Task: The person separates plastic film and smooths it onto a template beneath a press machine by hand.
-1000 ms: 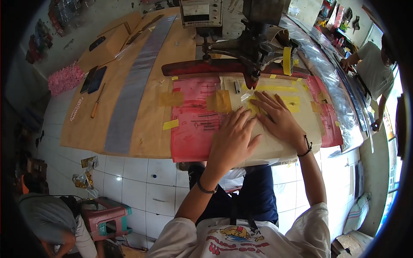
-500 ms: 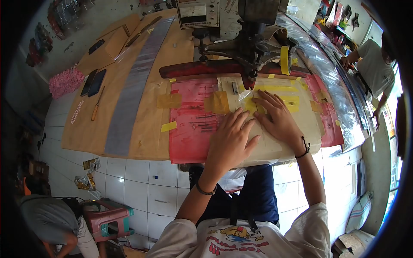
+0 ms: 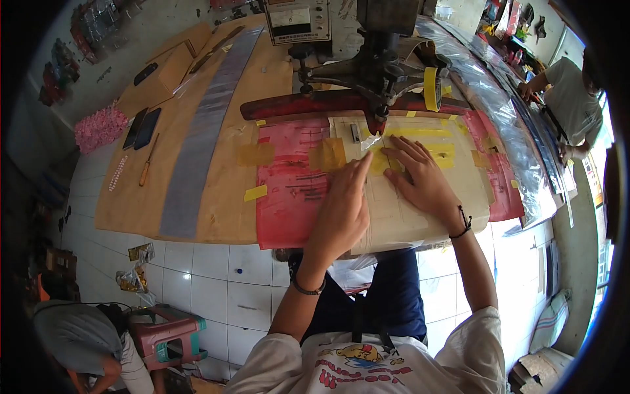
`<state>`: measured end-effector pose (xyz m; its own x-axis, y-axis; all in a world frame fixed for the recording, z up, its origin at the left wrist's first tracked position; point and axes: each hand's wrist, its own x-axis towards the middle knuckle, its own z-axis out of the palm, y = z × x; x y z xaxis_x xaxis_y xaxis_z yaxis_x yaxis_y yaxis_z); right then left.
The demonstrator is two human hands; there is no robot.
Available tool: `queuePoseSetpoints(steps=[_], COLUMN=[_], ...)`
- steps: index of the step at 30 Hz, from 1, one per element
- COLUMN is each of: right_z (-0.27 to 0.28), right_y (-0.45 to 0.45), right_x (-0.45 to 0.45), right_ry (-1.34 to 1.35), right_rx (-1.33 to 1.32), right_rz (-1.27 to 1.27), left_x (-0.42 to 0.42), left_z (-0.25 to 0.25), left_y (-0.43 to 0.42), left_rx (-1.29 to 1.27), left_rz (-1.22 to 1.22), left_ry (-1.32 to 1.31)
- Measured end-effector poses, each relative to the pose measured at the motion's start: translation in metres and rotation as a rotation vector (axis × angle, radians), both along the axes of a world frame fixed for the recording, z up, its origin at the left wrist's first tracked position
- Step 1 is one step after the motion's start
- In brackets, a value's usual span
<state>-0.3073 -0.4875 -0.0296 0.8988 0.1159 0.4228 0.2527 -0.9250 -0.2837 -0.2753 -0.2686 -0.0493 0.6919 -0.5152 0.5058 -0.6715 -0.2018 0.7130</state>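
My left hand (image 3: 341, 213) is turned on its edge over the beige sheet (image 3: 407, 226), fingers pressed together. Its fingertips are close to a small piece of clear plastic (image 3: 371, 142); whether they pinch anything is hidden. My right hand (image 3: 423, 180) lies flat with fingers spread on the beige sheet, partly over yellow tape (image 3: 443, 156). Red sheeting (image 3: 289, 220) shows at the left of the beige sheet, joined to it by brown tape (image 3: 326, 154). A small metal piece (image 3: 356, 133) lies beyond my left fingertips. Above stands the press head (image 3: 377, 75) with its long red bar (image 3: 295, 107).
A yellow tape roll (image 3: 431, 88) hangs on the press. On the table's left are a grey strip (image 3: 203, 138), a screwdriver (image 3: 149, 161) and phones (image 3: 147, 127). Clear plastic sheeting (image 3: 495, 105) covers the right side. One person (image 3: 567, 98) stands at right; another (image 3: 82, 335) bends low at left.
My left hand has rolled from palm-down with spread fingers onto its edge, fingers together. My right hand stays put. The person at right has shifted an arm.
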Motion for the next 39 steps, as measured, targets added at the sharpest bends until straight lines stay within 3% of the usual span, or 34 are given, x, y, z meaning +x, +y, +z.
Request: queuePoseSetpoints(steps=[2, 5, 14, 39], right_z=[0.001, 0.000, -0.002, 0.001], right_y=[0.000, -0.001, -0.001, -0.001], right_x=[0.000, -0.001, 0.000, -0.001], right_ry=[0.000, 0.003, -0.016, 0.069], right_rx=[-0.001, -0.001, -0.011, -0.059], right_rz=[0.008, 0.007, 0.005, -0.024], left_x=[0.004, 0.010, 0.002, 0.000], left_z=[0.002, -0.006, -0.008, -0.008], left_y=[0.004, 0.003, -0.006, -0.007], left_rx=[-0.099, -0.049, 0.287, 0.269], left_rz=[-0.050, -0.041, 0.116, 0.120], left_ry=[0.068, 0.072, -0.190, -0.236])
